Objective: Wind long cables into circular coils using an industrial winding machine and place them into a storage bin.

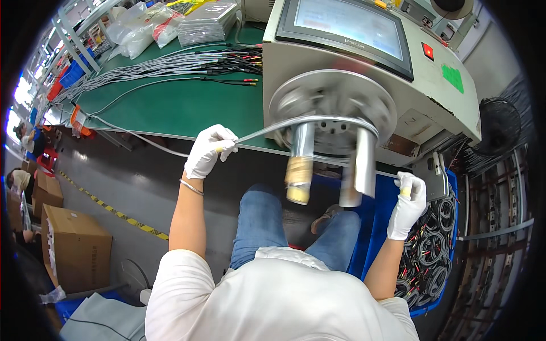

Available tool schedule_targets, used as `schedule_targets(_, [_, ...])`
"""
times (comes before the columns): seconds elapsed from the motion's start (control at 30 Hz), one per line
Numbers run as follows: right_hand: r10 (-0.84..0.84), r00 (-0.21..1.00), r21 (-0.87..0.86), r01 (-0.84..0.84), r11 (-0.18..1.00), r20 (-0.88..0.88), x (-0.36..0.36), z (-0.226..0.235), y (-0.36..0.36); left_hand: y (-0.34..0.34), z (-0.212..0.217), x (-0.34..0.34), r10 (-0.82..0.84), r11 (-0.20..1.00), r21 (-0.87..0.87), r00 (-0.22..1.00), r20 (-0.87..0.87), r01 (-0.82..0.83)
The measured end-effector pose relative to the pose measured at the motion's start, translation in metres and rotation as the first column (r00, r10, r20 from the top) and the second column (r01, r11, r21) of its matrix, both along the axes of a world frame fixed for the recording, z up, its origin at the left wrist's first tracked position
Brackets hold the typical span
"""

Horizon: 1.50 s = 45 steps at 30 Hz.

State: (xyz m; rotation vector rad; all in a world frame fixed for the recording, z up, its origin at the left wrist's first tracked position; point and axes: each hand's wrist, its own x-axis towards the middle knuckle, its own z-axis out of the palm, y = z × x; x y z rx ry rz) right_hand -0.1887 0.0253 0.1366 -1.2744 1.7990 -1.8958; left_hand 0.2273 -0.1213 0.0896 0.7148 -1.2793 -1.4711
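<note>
One grey cable (267,129) (lying left-right)

The gloved left hand (209,150) pinches a grey cable (267,130) running to two metal posts (364,162) on a blurred winding disc (333,108), while the gloved right hand (407,206) grips the cable's other end above a blue bin (375,227) of coiled cables.

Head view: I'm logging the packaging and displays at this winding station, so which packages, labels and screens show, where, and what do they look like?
Screen: top face of the beige machine, dark-framed rectangle, pale lit.
Green label: machine's right side, slanted patch.
Red square button: right of the screen.
Clear plastic bags: far end of the green bench, whitish contents.
Cardboard boxes: floor at left, brown.
</note>
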Motion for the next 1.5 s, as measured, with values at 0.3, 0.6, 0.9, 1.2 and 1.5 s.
schedule_targets(0.3, [-0.079, 0.995, 0.103, 0.074, 0.992, 0.053, -0.021, -0.024, 0.024, 0.019, -0.026, 0.011, -0.013, 0.996, 0.087, 1.000, 0.010, 0.012])
schedule_targets(0.6, [-0.081, 0.995, 0.131, 0.073, 0.989, 0.056, -0.019, -0.031, 0.031, 0.020, -0.018, 0.014, -0.137, 0.983, 0.142, 0.982, 0.133, 0.118])
schedule_targets(0.9, [-0.075, 0.996, 0.114, 0.069, 0.991, 0.052, -0.020, -0.034, 0.033, 0.024, -0.036, 0.018, -0.209, 0.957, 0.244, 0.958, 0.194, 0.159])
schedule_targets(1.2, [-0.075, 0.996, 0.114, 0.069, 0.991, 0.046, -0.018, -0.035, 0.031, 0.021, -0.024, 0.023, -0.202, 0.963, 0.221, 0.954, 0.222, 0.153])
schedule_targets(1.5, [-0.068, 0.995, 0.134, 0.058, 0.989, 0.069, -0.021, -0.036, 0.035, 0.016, 0.023, 0.012, -0.171, 0.983, 0.110, 0.937, 0.303, 0.144])
